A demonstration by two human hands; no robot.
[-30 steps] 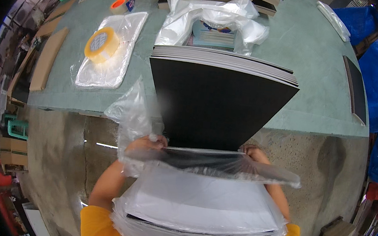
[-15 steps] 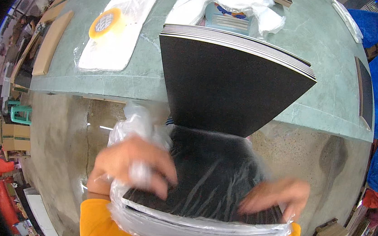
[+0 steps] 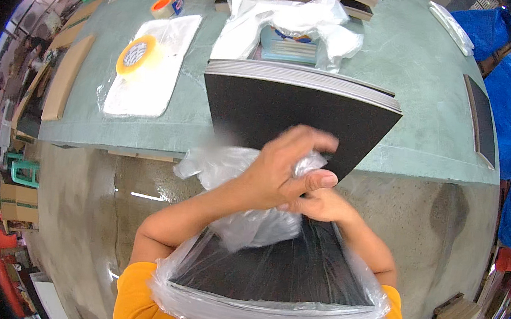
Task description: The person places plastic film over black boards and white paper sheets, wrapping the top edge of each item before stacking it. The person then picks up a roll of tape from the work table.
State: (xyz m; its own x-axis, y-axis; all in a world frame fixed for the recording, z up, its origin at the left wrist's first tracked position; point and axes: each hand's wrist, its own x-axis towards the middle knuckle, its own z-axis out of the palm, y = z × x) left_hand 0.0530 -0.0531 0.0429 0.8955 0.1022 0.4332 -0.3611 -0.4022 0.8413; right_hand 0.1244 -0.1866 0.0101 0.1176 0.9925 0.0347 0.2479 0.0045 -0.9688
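Clear plastic bag film [image 3: 255, 227] wraps a black-faced stack of boards [image 3: 270, 265] that leans against my yellow shirt. My left hand [image 3: 289, 166] is raised over its top with crumpled film between thumb and fingers; the fingers are partly blurred. Just beneath it, my right hand [image 3: 322, 204] is closed on the gathered plastic, its fingertips partly hidden by the left hand. Beyond them, another stack of black boards with pale edges [image 3: 298, 96] stands at the table's near edge, partly covered by my hands.
On the green table [image 3: 165, 135] a yellow tape roll [image 3: 135, 55] rests on white plastic sheets [image 3: 151, 97]. An orange tape roll [image 3: 162, 7] sits behind. White plastic [image 3: 243, 29] surrounds a light-blue pack [image 3: 288, 46]. A dark board [image 3: 479, 122] lies right, near a blue tarp [image 3: 504, 103].
Both hands have moved up and inward from the sides of the wrapped stack, meeting over its top. The film's loose end is now bunched at the hands. The view has shifted slightly.
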